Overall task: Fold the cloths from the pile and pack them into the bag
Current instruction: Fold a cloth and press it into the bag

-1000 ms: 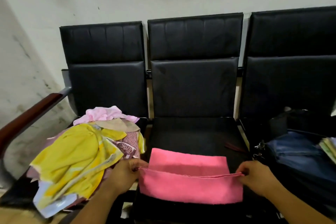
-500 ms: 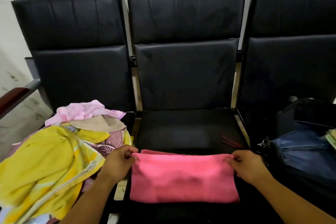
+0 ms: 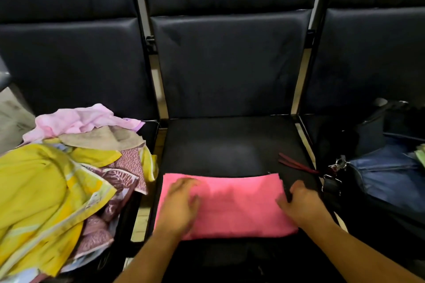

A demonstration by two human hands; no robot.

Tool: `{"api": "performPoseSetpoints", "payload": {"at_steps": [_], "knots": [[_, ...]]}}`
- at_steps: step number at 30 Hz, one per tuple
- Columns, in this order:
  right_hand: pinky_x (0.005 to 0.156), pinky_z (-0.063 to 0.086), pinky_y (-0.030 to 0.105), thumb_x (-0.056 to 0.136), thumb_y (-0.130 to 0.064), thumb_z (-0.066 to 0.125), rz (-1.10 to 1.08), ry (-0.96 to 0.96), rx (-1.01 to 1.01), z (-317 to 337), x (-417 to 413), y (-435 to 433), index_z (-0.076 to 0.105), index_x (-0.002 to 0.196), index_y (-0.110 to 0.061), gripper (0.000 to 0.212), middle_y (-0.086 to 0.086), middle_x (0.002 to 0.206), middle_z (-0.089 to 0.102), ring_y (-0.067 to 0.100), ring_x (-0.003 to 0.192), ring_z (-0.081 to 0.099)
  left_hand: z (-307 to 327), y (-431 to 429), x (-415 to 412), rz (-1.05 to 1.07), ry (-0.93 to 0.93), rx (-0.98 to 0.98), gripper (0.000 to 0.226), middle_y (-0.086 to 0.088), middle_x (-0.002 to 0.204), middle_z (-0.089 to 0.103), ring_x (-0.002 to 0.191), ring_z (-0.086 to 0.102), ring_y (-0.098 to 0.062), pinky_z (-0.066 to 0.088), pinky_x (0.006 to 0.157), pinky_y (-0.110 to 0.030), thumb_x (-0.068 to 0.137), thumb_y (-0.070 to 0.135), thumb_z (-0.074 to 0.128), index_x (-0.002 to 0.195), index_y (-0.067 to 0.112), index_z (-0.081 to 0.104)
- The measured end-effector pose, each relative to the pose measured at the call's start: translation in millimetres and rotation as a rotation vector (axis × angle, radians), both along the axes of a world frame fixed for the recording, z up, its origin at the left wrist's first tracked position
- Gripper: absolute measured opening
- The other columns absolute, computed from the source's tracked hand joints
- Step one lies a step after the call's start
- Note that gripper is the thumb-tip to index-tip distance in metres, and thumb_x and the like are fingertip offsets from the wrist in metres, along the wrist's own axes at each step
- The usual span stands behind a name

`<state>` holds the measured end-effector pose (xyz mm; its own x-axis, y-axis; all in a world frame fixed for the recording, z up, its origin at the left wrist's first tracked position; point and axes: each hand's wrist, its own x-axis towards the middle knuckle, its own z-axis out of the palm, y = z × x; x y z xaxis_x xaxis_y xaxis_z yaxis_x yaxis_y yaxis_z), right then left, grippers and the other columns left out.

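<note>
On pink cloth (image 3: 239, 209) now, both hands (image 3: 181, 204) (image 3: 301, 204)

Bare left hand (image 3: 181, 204) and right hand (image 3: 299, 204), bare forearms uncovered to the bottom edge; blurred, finer marks beyond telling.

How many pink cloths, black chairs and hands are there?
Pink cloths: 2, bright pink folded cloth and pale pink crumpled cloth
Black padded chairs: 3, left chair, middle chair, right chair
Bare hands: 2, left hand, right hand
Total: 7
</note>
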<state>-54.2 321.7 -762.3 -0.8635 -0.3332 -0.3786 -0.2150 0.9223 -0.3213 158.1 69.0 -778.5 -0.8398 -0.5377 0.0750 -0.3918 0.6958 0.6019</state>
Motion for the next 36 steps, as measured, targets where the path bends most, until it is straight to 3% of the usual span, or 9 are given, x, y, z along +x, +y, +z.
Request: {"api": "performPoseSetpoints", "payload": {"at_steps": [6, 11, 14, 19, 21, 24, 28, 32, 36], "knots": [[0.095, 0.054, 0.038, 0.095, -0.063, 0.056, 0.001, -0.200, 0.220, 8, 39, 17, 0.058, 0.131, -0.004, 0.069, 0.019, 0.134, 0.061, 0.034, 0.118, 0.064, -22, 100, 2, -0.271, -0.359, 0.007, 0.086, 0.009, 0.169, 0.022, 0.156, 0.018, -0.017, 0.007, 0.126, -0.031, 0.083, 0.075, 0.016, 0.157, 0.037, 0.033], [0.065, 0.063, 0.043, 0.086, -0.037, 0.075, -0.392, -0.333, -0.195, 4, 57, 16, 0.066, 0.104, 0.000, 0.042, 0.018, 0.097, 0.068, 0.033, 0.079, 0.070, -33, 124, 20, -0.261, -0.400, -0.212, 0.072, 0.007, 0.171, 0.009, 0.158, 0.015, -0.023, -0.002, 0.124, -0.036, 0.096, 0.071, 0.023, 0.161, 0.039, 0.024], [0.078, 0.061, 0.055, 0.085, -0.023, 0.075, -0.622, -0.294, -0.443, -7, 70, 11, 0.067, 0.082, -0.009, 0.017, 0.012, 0.076, 0.067, 0.037, 0.076, 0.071, -25, 120, 20, -0.314, -0.475, -0.043, 0.072, 0.010, 0.171, -0.002, 0.159, -0.004, -0.018, -0.006, 0.124, -0.038, 0.100, 0.072, 0.024, 0.163, 0.038, 0.013], [0.079, 0.054, 0.041, 0.090, -0.023, 0.068, -0.794, -0.132, -0.722, 12, 88, -17, 0.060, 0.087, -0.016, 0.011, 0.011, 0.088, 0.066, 0.032, 0.083, 0.063, 21, 75, 12, -0.103, -0.190, 0.508, 0.050, 0.011, 0.148, 0.049, 0.140, 0.043, -0.008, 0.030, 0.107, -0.015, 0.105, 0.049, 0.048, 0.150, 0.026, 0.047], [0.079, 0.045, 0.033, 0.095, -0.020, 0.064, -0.721, -0.052, -0.756, 30, 101, -37, 0.057, 0.090, -0.013, 0.011, 0.007, 0.088, 0.064, 0.029, 0.086, 0.061, 35, 36, 17, 0.101, -0.117, 0.554, 0.030, 0.012, 0.125, 0.061, 0.120, 0.057, -0.009, 0.035, 0.091, -0.012, 0.105, 0.035, 0.056, 0.132, 0.023, 0.062], [0.075, 0.040, 0.028, 0.096, -0.015, 0.062, -0.436, 0.012, -0.760, 44, 133, -78, 0.054, 0.089, -0.016, 0.010, 0.005, 0.083, 0.063, 0.027, 0.081, 0.061, 48, -20, 27, 0.330, -0.057, 0.811, 0.015, -0.005, 0.113, 0.073, 0.107, 0.069, -0.025, 0.049, 0.099, -0.032, 0.101, 0.030, 0.057, 0.106, 0.019, 0.066], [0.076, 0.047, 0.029, 0.097, -0.009, 0.054, 0.030, -0.092, -0.688, 30, 187, -124, 0.052, 0.099, -0.017, 0.008, 0.002, 0.093, 0.069, 0.020, 0.085, 0.065, 53, -38, 43, 0.420, -0.023, 1.131, 0.015, -0.005, 0.108, 0.074, 0.102, 0.073, -0.025, 0.053, 0.089, -0.033, 0.108, 0.028, 0.044, 0.109, 0.023, 0.059], [0.104, 0.049, 0.040, 0.095, -0.022, 0.052, 0.357, -0.283, -0.548, 2, 214, -141, 0.064, 0.102, -0.022, 0.014, -0.014, 0.101, 0.073, 0.007, 0.100, 0.066, 35, -39, 45, 0.408, -0.019, 1.006, 0.007, -0.007, 0.082, 0.071, 0.068, 0.065, -0.020, 0.050, 0.062, -0.031, 0.103, 0.021, 0.058, 0.102, 0.015, 0.062], [0.105, 0.034, 0.009, 0.094, -0.019, 0.065, 0.494, -0.154, -0.470, -3, 202, -124, 0.045, 0.138, -0.034, 0.051, -0.038, 0.128, 0.047, -0.018, 0.116, 0.048, 20, -37, 45, 0.357, -0.145, 0.733, 0.042, -0.002, 0.089, 0.075, 0.077, 0.073, -0.021, 0.059, 0.076, -0.034, 0.081, 0.044, 0.074, 0.116, 0.026, 0.059]]}}
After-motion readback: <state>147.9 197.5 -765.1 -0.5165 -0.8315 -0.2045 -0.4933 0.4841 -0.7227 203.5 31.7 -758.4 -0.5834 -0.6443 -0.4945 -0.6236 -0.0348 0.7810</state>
